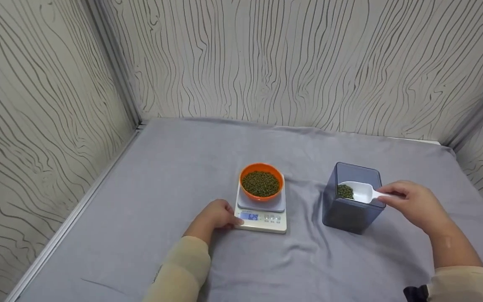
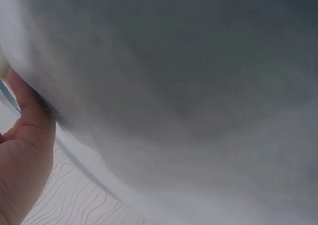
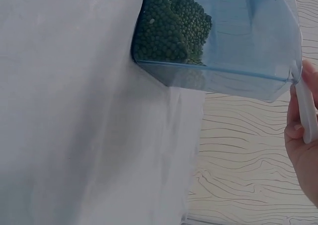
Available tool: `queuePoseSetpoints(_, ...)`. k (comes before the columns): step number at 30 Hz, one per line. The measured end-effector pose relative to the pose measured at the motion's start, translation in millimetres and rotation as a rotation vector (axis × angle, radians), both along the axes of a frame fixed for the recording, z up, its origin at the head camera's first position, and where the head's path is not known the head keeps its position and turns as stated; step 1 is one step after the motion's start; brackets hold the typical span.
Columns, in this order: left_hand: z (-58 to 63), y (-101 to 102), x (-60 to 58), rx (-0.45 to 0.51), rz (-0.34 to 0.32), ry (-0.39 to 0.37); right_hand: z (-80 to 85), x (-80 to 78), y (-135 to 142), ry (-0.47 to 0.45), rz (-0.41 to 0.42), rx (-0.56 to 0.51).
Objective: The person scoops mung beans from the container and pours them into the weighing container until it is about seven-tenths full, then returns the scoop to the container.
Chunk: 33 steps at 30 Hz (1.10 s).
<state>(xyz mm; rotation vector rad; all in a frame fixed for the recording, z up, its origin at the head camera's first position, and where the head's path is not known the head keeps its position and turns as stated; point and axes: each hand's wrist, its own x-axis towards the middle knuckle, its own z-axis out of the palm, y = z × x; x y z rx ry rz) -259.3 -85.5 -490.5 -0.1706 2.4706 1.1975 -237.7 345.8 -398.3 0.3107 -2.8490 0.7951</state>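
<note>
My right hand [image 1: 419,205] pinches the handle of a white scoop [image 1: 363,192] at the right rim of a translucent blue bin [image 1: 350,216]. Green mung beans [image 1: 345,191] lie in the scoop's bowl. More mung beans [image 3: 171,31] fill the lower part of the bin in the right wrist view. My left hand [image 1: 218,214] holds the front left corner of a white kitchen scale [image 1: 262,227], thumb beside the lit display. On the scale's platform sits an orange bowl [image 1: 261,167] with mung beans in it. In the left wrist view, the left hand [image 2: 27,145] shows only at the left edge.
A wrinkled grey cloth [image 1: 141,218] covers the table under the scale and bin. The bin stands to the right of the scale, with a strip of cloth between them. Wood-grain patterned panels [image 1: 241,63] enclose the back and both sides.
</note>
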Motion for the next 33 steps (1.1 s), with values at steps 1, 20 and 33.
queuePoseSetpoints(1, -0.3, 0.0, 0.0, -0.002, 0.000, 0.000, -1.0, 0.3, 0.5, 0.000, -0.009, -0.009)
queuePoseSetpoints(20, 0.4, 0.9, 1.4, 0.010, 0.011, -0.003, -23.6, 8.1, 7.8, 0.032, -0.085, -0.241)
queuePoseSetpoints(33, -0.5, 0.7, 0.3, 0.007, 0.014, -0.005, -38.6, 14.4, 11.8, -0.011, -0.103, -0.427)
